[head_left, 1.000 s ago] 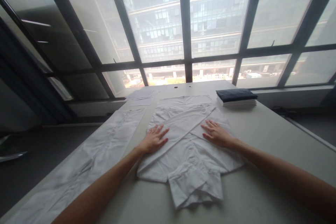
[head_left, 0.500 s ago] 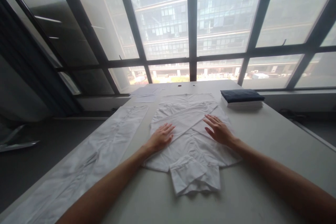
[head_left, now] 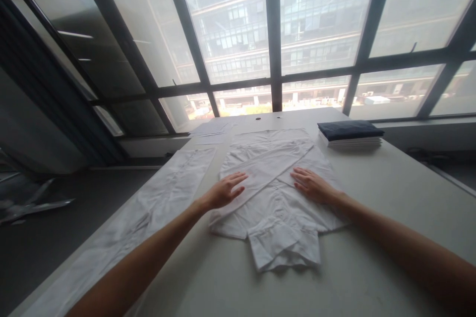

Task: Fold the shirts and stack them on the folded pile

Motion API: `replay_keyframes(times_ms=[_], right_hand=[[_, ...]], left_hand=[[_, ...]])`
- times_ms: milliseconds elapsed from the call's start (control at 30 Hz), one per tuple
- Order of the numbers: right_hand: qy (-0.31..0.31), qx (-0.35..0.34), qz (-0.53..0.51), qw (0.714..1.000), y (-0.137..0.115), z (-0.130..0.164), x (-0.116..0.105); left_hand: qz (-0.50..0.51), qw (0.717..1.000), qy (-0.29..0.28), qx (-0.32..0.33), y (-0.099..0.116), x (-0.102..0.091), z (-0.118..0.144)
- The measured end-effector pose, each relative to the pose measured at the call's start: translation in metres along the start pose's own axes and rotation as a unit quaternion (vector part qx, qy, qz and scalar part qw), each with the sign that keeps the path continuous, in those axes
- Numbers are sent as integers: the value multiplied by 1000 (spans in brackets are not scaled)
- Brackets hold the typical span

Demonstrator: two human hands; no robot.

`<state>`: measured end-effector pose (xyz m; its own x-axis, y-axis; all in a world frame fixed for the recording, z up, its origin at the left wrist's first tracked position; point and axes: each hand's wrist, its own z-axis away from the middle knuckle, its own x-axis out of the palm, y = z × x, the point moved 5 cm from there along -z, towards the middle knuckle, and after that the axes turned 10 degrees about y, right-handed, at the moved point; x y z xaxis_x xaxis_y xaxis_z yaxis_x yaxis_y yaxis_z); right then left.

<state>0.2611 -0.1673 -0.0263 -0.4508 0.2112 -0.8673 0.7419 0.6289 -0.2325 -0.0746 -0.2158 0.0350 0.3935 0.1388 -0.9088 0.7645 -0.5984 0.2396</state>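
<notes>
A white garment, apparently a shirt [head_left: 277,208], lies flat on the white table [head_left: 394,228]. Its sleeves are folded across the body, and a cuffed end points toward me. My left hand [head_left: 225,190] is open above the shirt's left part, fingers stretched out and thumb apart; whether it touches the cloth I cannot tell. On the right part, my right hand [head_left: 312,185] lies open, palm down with fingers extended. Neither hand grips any cloth. Some folds are hidden beneath the hands and forearms.
Another long white cloth [head_left: 159,193] is spread along the table's left side. A dark blue folded cloth [head_left: 349,130] tops a white stack [head_left: 355,142] at the back right. White sheets [head_left: 210,130] lie at the back left, near the windows [head_left: 230,25].
My left hand has lifted slightly, with its thumb now apart from the fingers. My right hand has shifted a little down over the cloth. The camera view has tilted slightly.
</notes>
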Motion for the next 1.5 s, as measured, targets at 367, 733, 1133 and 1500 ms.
replay_keyframes(times_ms=[367, 733, 1133, 1500], right_hand=[[5, 7, -9, 1000, 4, 0, 2], [43, 6, 3, 999, -5, 2, -14], [-96, -135, -128, 978, -80, 31, -35], [-50, -132, -215, 966, -85, 80, -76]], left_hand=[[-61, 993, -98, 16, 1, 26, 44], [0, 992, -92, 91, 62, 23, 42], [68, 982, -78, 157, 79, 27, 47], [193, 949, -129, 214, 100, 14, 46]])
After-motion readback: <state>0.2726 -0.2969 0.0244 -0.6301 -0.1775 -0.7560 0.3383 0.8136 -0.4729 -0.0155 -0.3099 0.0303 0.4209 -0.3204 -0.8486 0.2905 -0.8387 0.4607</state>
